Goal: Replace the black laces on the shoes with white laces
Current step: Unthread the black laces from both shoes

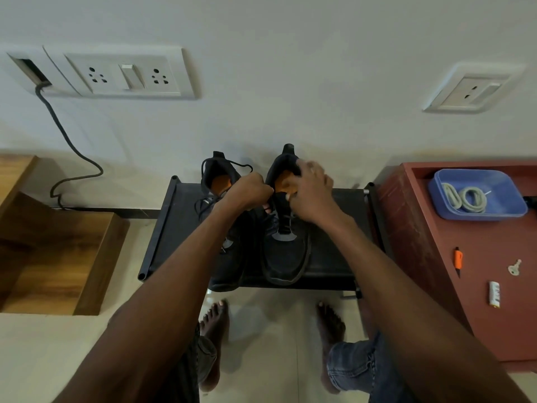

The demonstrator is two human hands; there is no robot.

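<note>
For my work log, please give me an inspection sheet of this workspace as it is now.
Surface: low black fabric rack on pale floor.
Job's things: two black shoes with orange insoles on the rack; black laces partly threaded; coiled white laces in blue plastic tray.
Clutter: orange cutter, key, battery on red cabinet.
Hands: left hand grips a lace; right hand holds the right shoe's collar.
Cables: grey cable from wall box.
Surroundings: white wall sockets, wooden steps.
</note>
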